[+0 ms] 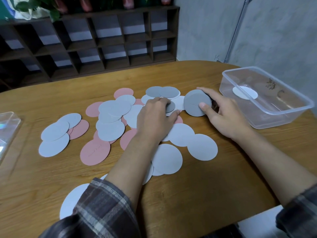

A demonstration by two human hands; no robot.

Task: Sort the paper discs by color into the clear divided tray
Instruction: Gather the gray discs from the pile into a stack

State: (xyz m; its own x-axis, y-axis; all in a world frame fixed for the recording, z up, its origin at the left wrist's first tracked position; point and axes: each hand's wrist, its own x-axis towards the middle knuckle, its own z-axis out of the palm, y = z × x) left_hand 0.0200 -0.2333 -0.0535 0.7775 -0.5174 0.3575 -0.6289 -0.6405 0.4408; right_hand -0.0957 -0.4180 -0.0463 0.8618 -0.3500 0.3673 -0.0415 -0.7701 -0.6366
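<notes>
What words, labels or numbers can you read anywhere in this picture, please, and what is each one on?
None can be read for certain.
Dark marks on the clear container's wall: handwriting, illegible.
Faint embossed mark on the pink disc: too faint to read.
Small mark on the dark grey disc held in the right hand: too small to read.

Discs pink (95, 151), pale blue (111, 130), dark grey (197, 102); table (171, 194) wood-brown; sleeve (104, 203) grey plaid.

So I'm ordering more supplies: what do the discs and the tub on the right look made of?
The dark grey discs held by the right hand look like matte paper or thin card: flat colour, no glare, thin edges. The tub looks like clear, slightly cloudy plastic: see-through walls, glossy rim, a white disc visible inside.
</notes>
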